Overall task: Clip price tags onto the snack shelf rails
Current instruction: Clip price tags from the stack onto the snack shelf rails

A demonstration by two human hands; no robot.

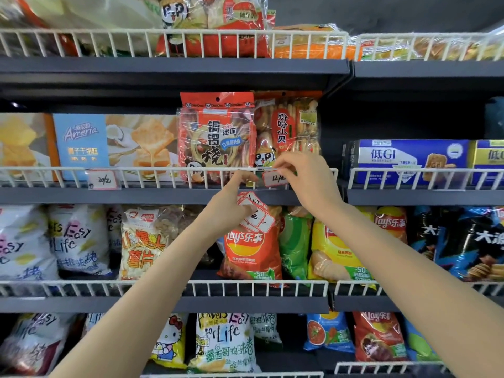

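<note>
- A person's right hand point(302, 175) pinches a red-bordered price tag point(274, 178) against the white wire rail point(163, 170) of the middle snack shelf, thumb and fingertips curled round its right end.
- The tag's long axis runs level with the rail, and it sits just left of the right hand, in front of a clear biscuit bag point(286, 126).
- The left hand point(231, 200), close below and to the left, grips a fanned stack of spare tags point(255, 214); its fingertips reach up beside the tag's left edge.
- Further left, a tag already clipped point(103, 180) hangs on the same rail.
- The tags look like glossy, stiff cards with handwritten figures; the rail is thin coated wire.
</note>
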